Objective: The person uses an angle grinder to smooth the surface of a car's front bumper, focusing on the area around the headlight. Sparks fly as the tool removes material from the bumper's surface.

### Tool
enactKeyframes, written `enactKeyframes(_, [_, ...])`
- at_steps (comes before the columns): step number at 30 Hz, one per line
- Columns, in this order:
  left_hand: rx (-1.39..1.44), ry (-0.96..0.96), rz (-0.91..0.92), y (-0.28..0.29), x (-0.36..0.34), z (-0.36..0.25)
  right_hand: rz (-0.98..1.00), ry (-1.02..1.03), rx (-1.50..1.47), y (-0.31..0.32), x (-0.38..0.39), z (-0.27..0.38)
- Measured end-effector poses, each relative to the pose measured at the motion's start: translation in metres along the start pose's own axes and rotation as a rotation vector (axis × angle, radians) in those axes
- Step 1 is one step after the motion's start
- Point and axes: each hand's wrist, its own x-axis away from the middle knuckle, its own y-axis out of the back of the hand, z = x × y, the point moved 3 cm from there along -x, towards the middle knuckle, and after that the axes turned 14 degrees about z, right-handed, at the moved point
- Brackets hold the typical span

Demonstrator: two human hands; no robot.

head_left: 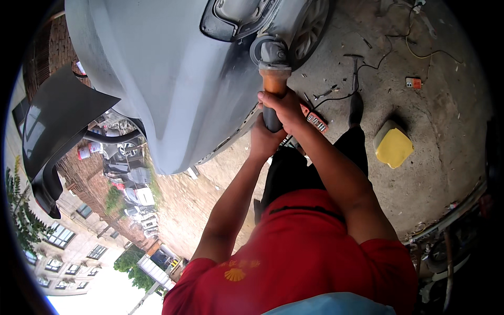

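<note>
Both left hand (pixel 265 138) and right hand (pixel 287 108) curl closed around an orange grinder (pixel 274 82), left rearmost; a grey car (pixel 178 79) is alongside.

2 bare forearms (pixel 337 170) reach forward and converge; the right hand (pixel 287 108) is clenched just ahead of the left hand (pixel 264 139), which also curls inward.

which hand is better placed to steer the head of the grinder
Probably the right hand: it grips the grinder closer to its metal head, while the left hand holds farther back.
</note>
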Motion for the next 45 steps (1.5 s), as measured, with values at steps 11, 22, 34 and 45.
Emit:
enactKeyframes(11, [0.191, -0.066, 0.1, -0.008, -0.018, 0.013, -0.102, 0.03, 0.33, 0.009, -0.009, 0.001])
enactKeyframes(22, [0.225, -0.074, 0.142, -0.011, -0.02, 0.014, -0.167, 0.033, 0.524, 0.002, -0.003, 0.017])
enactKeyframes(34, [0.218, -0.028, 0.068, 0.003, -0.002, 0.016, -0.127, 0.051, 0.44, -0.016, -0.003, 0.003])
enactKeyframes(45, [0.206, -0.042, 0.115, 0.008, -0.01, 0.008, -0.149, 0.096, 0.439, -0.017, -0.01, 0.006])
